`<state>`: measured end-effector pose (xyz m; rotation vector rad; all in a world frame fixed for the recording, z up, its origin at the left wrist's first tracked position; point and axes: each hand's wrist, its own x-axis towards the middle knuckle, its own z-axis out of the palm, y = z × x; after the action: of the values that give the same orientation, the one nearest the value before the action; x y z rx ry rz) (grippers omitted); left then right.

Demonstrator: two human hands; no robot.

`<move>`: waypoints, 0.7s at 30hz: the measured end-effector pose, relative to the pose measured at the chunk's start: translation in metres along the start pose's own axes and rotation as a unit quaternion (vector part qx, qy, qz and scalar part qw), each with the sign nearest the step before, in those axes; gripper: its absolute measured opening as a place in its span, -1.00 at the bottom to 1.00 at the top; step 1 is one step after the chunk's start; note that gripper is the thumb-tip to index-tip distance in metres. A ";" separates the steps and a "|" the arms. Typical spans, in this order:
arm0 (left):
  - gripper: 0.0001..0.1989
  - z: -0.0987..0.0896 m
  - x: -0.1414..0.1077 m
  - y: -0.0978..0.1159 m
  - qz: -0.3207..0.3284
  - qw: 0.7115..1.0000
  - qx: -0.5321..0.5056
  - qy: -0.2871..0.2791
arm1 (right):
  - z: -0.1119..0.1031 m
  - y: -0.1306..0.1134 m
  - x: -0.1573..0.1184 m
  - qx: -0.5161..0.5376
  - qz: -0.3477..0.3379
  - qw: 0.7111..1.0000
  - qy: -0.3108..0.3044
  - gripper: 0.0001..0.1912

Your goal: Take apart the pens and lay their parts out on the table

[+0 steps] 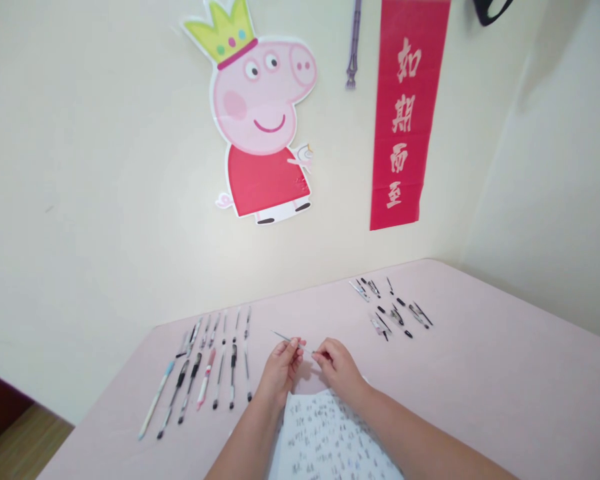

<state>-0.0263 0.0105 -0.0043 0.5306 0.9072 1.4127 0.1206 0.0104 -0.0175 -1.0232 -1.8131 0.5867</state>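
Observation:
A slim pen (281, 336), grey and narrow at its far end, lies slantwise between my two hands above the table. My left hand (284, 360) is closed on its middle, thumb and fingers pinching it. The fingertips of my right hand (336, 363) pinch its near end, a pale section showing between the hands. Whether it is a whole pen or only part of one is too small to tell. Under my forearms is a sheet of paper (325, 433) covered with handwriting.
Pens (233, 377) lie in two rows on the left of the pink table (480, 387). Small groups of caps and pen parts (397, 317) lie at the back right. The wall behind bears a cartoon pig cutout (265, 120) and a red banner (405, 120).

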 end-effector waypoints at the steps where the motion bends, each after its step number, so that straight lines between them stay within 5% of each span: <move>1: -0.84 0.001 -0.001 0.000 0.000 1.000 -0.001 0.002 | 0.000 0.001 0.000 -0.001 0.005 1.000 0.003 -0.85; 7: -0.87 0.002 -0.001 -0.001 0.000 1.000 -0.003 0.008 | 0.002 0.003 0.001 -0.002 0.039 0.999 0.007 -0.90; 14: -0.91 0.001 0.000 -0.001 -0.003 1.000 0.003 0.020 | 0.000 0.008 -0.001 -0.008 0.050 0.997 -0.051 -0.60; 21: -0.90 0.003 -0.003 0.002 0.002 1.000 -0.004 0.029 | 0.002 0.006 0.001 -0.003 0.048 0.999 -0.023 -0.82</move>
<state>-0.0247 0.0086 -0.0008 0.4891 0.9467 1.4405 0.1208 0.0148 -0.0221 -1.1127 -1.8149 0.6687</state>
